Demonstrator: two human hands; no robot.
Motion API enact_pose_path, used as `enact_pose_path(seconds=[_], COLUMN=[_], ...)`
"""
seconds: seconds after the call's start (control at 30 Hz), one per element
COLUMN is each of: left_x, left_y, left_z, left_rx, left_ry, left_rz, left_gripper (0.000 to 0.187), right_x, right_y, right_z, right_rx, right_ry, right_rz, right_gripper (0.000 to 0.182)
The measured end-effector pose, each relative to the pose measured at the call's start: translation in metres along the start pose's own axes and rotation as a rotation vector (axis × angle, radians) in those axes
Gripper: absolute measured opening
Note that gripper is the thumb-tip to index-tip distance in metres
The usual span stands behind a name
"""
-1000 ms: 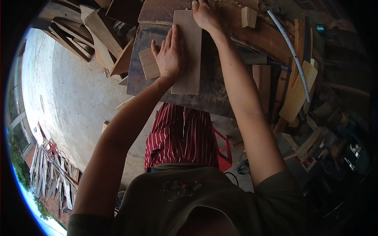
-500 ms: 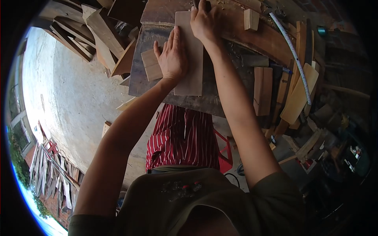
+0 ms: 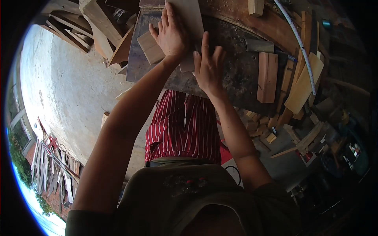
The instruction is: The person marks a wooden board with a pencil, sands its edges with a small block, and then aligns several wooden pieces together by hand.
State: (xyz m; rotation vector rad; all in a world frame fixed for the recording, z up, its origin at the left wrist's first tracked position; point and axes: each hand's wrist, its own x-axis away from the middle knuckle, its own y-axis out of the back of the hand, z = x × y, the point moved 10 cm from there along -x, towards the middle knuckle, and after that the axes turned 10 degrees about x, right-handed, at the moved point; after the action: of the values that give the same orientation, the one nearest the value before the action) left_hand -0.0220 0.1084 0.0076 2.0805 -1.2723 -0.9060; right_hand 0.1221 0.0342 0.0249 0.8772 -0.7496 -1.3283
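My left hand (image 3: 172,37) lies flat with its fingers stretched out on a pale wooden board (image 3: 191,15), which runs off the top of the view. At the board's right edge, toward the near end, is my right hand (image 3: 210,67). Its index finger points forward and the other fingers are curled in. A dark, narrow shape lies across the board between the two hands; its kind does not show. Left of my left hand, a small square wooden block (image 3: 150,47) rests on the dark worktable (image 3: 232,82).
To the right lie a brown wood block (image 3: 267,78), a grey cylinder (image 3: 259,45), a pale plank (image 3: 305,84) and a long white marked strip (image 3: 300,43). Scrap wood (image 3: 100,23) is heaped at the upper left. Offcuts (image 3: 262,128) lie on the floor.
My right hand has come down from the board's far end to its near right edge. The board and worktable appear higher in the view. My left hand remains flat on the board.
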Motion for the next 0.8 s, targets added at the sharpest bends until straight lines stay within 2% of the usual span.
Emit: enact_pose_path(seconds=[0.03, 0.1, 0.17, 0.23, 0.27, 0.37, 0.43, 0.53, 0.57, 0.6, 0.63, 0.67, 0.7, 0.77, 0.8], left_x=[-0.001, -0.006, -0.009, -0.010, -0.006, -0.014, -0.024, -0.028, -0.031, -0.030, -0.034, -0.035, -0.032, -0.028, -0.028], left_y=[-0.005, -0.010, -0.009, -0.016, -0.016, -0.019, -0.009, -0.013, -0.014, -0.016, -0.018, -0.020, -0.022, -0.029, -0.028], left_z=[0.001, 0.012, 0.007, 0.011, 0.013, 0.012, 0.018, 0.015, 0.014, 0.005, 0.005, 0.008, 0.010, 0.015, 0.012], left_rx=[0.005, -0.081, -0.100, -0.208, -0.214, -0.191, -0.108, -0.127, -0.164, -0.171, -0.175, -0.171, -0.165, -0.075, -0.109], left_ry=[0.001, 0.019, -0.023, 0.000, -0.002, -0.017, 0.135, 0.143, 0.127, 0.024, 0.012, 0.014, 0.018, 0.093, 0.095], left_rz=[0.014, 0.063, 0.041, 0.130, 0.134, 0.122, 0.000, 0.040, 0.075, 0.093, 0.081, 0.052, 0.031, -0.005, -0.018], left_gripper=[0.061, 0.059, 0.057, 0.057, 0.057, 0.058, 0.059, 0.059, 0.060, 0.060, 0.060, 0.061, 0.061, 0.063, 0.066], right_x=[-0.019, -0.047, -0.032, 0.021, 0.041, 0.032, 0.010, 0.006, 0.013, 0.020, 0.021, 0.027, 0.028, 0.019, 0.017], right_y=[-0.004, -0.019, -0.019, -0.011, -0.003, -0.007, 0.004, -0.003, -0.008, -0.011, -0.003, -0.022, -0.019, -0.009, -0.008], right_z=[-0.008, -0.033, -0.035, -0.027, -0.023, -0.029, -0.031, -0.036, -0.037, -0.040, -0.038, -0.059, -0.068, -0.094, -0.102], right_rx=[-0.060, -0.561, -0.500, -0.246, -0.434, -0.393, -0.394, -0.578, -0.582, -0.597, -0.610, -0.710, -0.854, -0.970, -0.924], right_ry=[-0.004, -0.048, -0.010, 0.033, -0.138, -0.089, -0.068, -0.180, -0.174, -0.127, -0.078, -0.217, -0.299, -0.418, -0.429], right_rz=[0.029, 0.031, 0.002, -0.104, 0.033, -0.004, -0.079, 0.105, 0.102, -0.012, -0.130, 0.120, 0.158, 0.000, 0.083], right_gripper=[0.061, 0.058, 0.058, 0.059, 0.059, 0.058, 0.058, 0.059, 0.059, 0.060, 0.062, 0.059, 0.057, 0.057, 0.064])
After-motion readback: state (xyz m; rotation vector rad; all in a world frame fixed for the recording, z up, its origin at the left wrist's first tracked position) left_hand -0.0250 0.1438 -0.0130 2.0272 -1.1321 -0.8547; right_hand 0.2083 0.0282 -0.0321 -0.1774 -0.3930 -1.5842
